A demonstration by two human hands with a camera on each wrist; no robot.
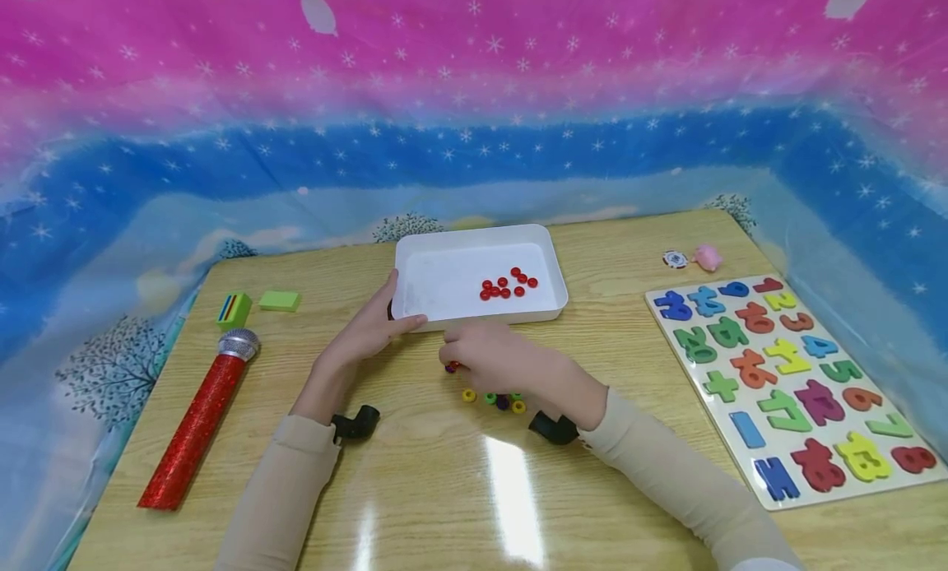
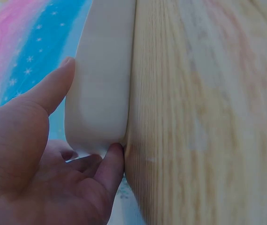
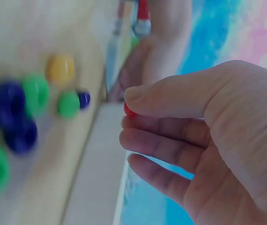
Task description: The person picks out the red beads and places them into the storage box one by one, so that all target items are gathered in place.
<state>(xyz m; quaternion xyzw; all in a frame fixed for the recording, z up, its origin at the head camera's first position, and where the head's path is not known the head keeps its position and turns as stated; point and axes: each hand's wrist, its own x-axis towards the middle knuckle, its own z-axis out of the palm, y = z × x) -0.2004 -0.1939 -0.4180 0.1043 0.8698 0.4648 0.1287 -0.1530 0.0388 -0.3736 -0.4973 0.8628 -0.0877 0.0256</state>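
A shallow white tray (image 1: pixel 437 279) sits toward the back of the table with several small red beads (image 1: pixel 504 282) on its right half. My left hand (image 1: pixel 368 328) grips its near left corner, the thumb along the front wall and the fingers at the left end. In the left wrist view the fingertips (image 2: pixel 116 154) lie low at the tray's bottom edge. My right hand (image 1: pixel 492 357), in front of the tray, pinches a red bead (image 3: pixel 129 110) between thumb and forefinger. Under it on the table lie loose yellow, green (image 3: pixel 34 95) and dark blue beads (image 3: pixel 5 104), partly covered in the head view.
A number puzzle board (image 1: pixel 729 427) takes up the right side, with a pink pig figure (image 1: pixel 708 257) and a poker chip (image 1: pixel 676 259) behind it. On the left lie a red glitter microphone (image 1: pixel 196 427), a striped green block (image 1: pixel 234 310) and a flat green block (image 1: pixel 279 300).
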